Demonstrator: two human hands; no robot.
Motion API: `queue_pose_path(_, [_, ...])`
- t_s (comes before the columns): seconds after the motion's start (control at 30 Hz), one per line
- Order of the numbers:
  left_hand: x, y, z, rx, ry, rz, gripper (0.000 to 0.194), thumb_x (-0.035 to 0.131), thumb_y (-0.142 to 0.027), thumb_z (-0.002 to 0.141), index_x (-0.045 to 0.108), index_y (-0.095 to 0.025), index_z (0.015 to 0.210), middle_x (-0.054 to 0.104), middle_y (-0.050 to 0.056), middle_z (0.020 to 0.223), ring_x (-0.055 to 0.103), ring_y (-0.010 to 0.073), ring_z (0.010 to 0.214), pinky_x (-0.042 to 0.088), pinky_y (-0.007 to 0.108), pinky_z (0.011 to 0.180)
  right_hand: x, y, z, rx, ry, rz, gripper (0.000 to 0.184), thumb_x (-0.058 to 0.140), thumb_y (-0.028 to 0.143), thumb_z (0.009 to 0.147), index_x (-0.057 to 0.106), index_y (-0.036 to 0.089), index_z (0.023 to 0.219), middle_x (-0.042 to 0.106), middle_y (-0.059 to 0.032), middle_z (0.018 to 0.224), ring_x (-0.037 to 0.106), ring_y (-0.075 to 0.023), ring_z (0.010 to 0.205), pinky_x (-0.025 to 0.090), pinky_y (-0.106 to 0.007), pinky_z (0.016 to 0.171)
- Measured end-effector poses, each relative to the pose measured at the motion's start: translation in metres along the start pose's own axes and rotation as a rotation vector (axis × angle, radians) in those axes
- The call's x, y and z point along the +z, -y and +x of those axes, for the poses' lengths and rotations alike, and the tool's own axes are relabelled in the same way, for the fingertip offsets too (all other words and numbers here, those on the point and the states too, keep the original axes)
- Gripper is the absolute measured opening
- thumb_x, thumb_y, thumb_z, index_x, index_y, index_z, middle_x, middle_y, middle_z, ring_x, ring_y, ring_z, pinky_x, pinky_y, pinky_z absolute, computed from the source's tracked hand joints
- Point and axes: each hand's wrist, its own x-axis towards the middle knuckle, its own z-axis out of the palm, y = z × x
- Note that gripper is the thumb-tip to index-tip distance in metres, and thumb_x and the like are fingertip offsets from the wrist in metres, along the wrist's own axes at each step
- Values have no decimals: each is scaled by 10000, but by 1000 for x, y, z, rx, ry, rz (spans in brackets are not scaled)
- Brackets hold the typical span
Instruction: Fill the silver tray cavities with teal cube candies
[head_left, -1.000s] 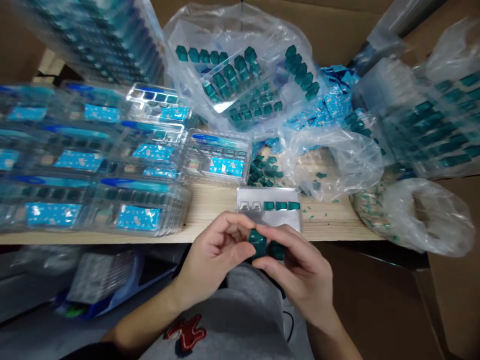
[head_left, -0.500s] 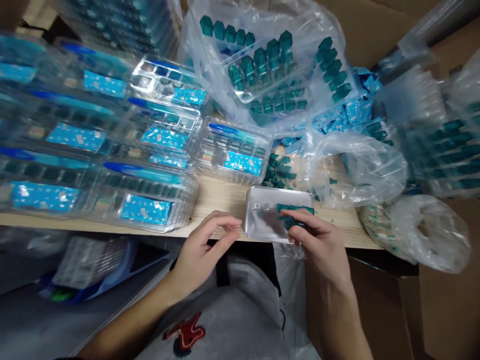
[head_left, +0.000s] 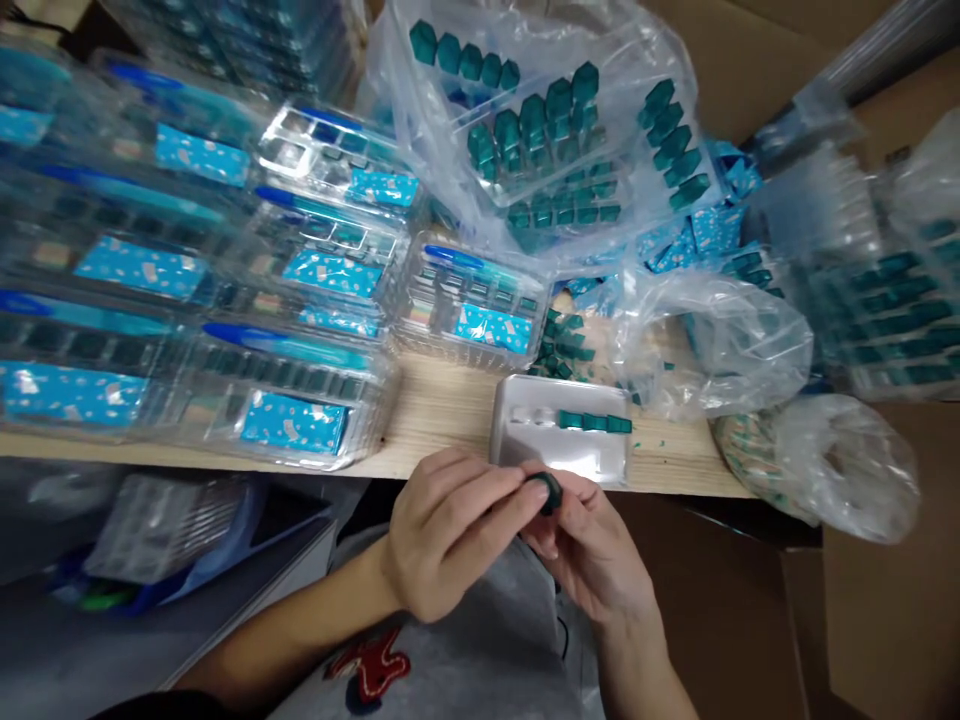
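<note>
My left hand and my right hand meet just below the wooden table's front edge, fingers pinched together on a small dark teal block held between them. Right above the hands lies a clear plastic tray with three teal blocks set in a row along its right side. More loose teal blocks lie behind the tray.
Stacks of filled clear packs with blue cards and pens cover the table's left. A plastic bag of teal blocks in trays sits at the back, further bags at the right. Cardboard box walls stand on the right.
My right hand has come back from the tray toward my body. My left hand has closed in to meet it, and both now pinch one teal block.
</note>
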Motion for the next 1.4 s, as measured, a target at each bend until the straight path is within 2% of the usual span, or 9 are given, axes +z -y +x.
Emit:
queue_pose_path(0.13, [0,-7,7,-343,55,-241,151,555,-110,925,564,-199,1046,627,26,979,616,133,929,529,228,828,1,-6,-2,-94,-75,-65,231,875,414,642,827,272,817,465,51,506,346,-47,463,296,-183,428])
queue_pose_path(0.23, [-2,-8,11,-439,160,-403,159,534,-70,907,525,-202,995,568,6,984,592,102,943,500,177,844,-1,-8,-3,-158,-127,-160,220,884,388,628,827,280,810,590,12,625,383,-50,478,326,-196,429])
queue_pose_path(0.37, [-5,-5,11,-422,228,-479,198,539,-30,886,478,-211,834,524,-25,933,570,83,898,472,159,835,-6,-8,-7,-160,-97,-216,199,862,377,662,823,305,844,683,-15,759,427,-43,486,360,-190,437])
queue_pose_path(0.57, [-2,-6,3,-289,216,-334,149,503,-91,949,538,-204,1040,551,19,991,569,128,931,479,223,812,-14,-11,-12,-114,-97,-222,171,865,351,664,822,312,825,617,23,607,434,-36,467,371,-165,434])
queue_pose_path(0.77, [-1,-5,-4,-220,196,-221,119,518,-99,947,565,-199,903,590,20,938,567,152,884,472,279,801,-18,-13,-14,-117,-157,-250,243,866,408,652,820,292,860,678,-3,598,473,-58,427,410,-181,395])
queue_pose_path(0.9, [-2,-3,-5,-247,175,-311,36,558,-193,957,589,-193,940,612,28,929,577,150,881,483,261,781,-13,-12,-16,-241,-176,-356,164,819,334,738,808,298,897,650,25,546,545,-74,430,460,-164,407])
queue_pose_path(0.97, [-3,-2,-4,-259,117,-344,80,555,-225,966,594,-192,905,623,24,900,579,139,853,482,246,770,-11,-12,-17,-362,-176,-481,176,785,295,784,794,342,953,700,23,655,585,-75,459,491,-166,432])
queue_pose_path(1.17, [-1,-3,0,-333,67,-479,222,511,-331,984,601,-188,840,640,9,777,583,126,748,480,235,692,-14,-14,-23,-726,-121,-990,396,712,137,841,712,367,1164,755,-15,990,714,-159,863,593,-251,745])
queue_pose_path(1.4, [2,2,-12,-484,144,-533,152,564,-268,958,638,-233,1086,691,31,940,652,159,885,536,261,772,-33,15,-11,-826,-190,-1289,242,672,181,881,735,292,1087,721,-41,888,688,-184,785,567,-278,659])
